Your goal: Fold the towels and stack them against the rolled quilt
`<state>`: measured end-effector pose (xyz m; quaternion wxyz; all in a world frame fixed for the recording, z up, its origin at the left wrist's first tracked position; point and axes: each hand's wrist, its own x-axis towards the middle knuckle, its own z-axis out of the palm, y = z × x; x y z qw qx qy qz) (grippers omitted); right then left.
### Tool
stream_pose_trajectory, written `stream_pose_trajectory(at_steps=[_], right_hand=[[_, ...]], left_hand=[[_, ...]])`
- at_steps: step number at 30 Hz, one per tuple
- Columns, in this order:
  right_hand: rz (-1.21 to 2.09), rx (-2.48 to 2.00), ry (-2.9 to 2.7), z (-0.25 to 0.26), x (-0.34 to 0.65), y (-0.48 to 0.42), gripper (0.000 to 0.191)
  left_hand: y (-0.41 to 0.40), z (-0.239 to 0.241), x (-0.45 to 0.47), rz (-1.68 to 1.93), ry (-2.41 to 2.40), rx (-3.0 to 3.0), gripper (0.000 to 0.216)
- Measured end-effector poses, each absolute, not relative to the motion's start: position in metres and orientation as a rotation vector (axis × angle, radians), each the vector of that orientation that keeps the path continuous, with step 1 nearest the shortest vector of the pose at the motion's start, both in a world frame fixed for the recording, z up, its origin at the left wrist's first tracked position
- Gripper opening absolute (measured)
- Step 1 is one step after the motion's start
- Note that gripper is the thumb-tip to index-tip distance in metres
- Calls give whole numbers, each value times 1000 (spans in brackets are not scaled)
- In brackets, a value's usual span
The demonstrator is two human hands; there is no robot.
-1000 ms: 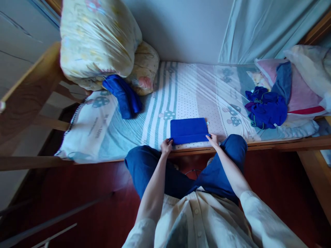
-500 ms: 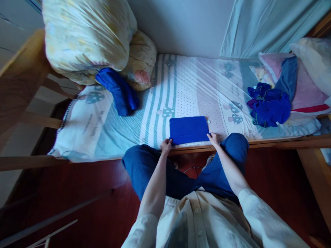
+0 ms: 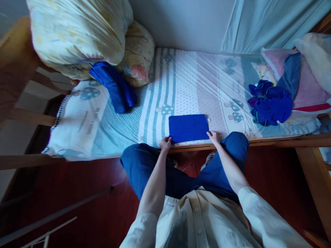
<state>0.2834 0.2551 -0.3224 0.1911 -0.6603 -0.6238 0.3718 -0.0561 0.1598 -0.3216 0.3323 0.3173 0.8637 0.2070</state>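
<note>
A folded blue cloth (image 3: 188, 127) lies flat on the bed sheet (image 3: 196, 89), close to the bed's near edge. My left hand (image 3: 165, 143) pinches its near left corner. My right hand (image 3: 213, 136) pinches its near right corner. A folded blue cloth (image 3: 115, 88) rests at the left beside the pillows. A crumpled pile of blue cloths (image 3: 270, 103) sits at the right of the bed.
Two large yellow pillows (image 3: 85, 38) are stacked at the bed's left end. A pink pillow (image 3: 305, 86) lies at the right. The wooden bed rail (image 3: 284, 141) runs along the near edge. My knees in blue trousers (image 3: 144, 165) are against it, over a dark red floor.
Both hands stay on the near corners of the folded cloth. The view has drifted slightly, so the pillows and bed sit a little further left and up.
</note>
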Motion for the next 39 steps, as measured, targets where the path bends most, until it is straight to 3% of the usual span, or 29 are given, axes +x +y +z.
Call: stream_pose_trajectory(at_steps=[14,21,28,33,39], right_hand=[[1036,-1840,-1760,-320,283,257,39],[1017,-1901,-1761,-302,281,254,18],[552,-1675,-2121,-262,269,229,36],[552,-1487,-2448,-255,259,211,42],[508,-1572,-2609,-269,256,206,52]], left_hand=[[159,-322,-55,561,2266,829,27],[154,-306,-53,591,2277,825,28],[146,-285,-45,712,2172,1604,41],[139,-291,-33,524,2021,1840,50],[134,-299,-26,245,2058,1879,62]])
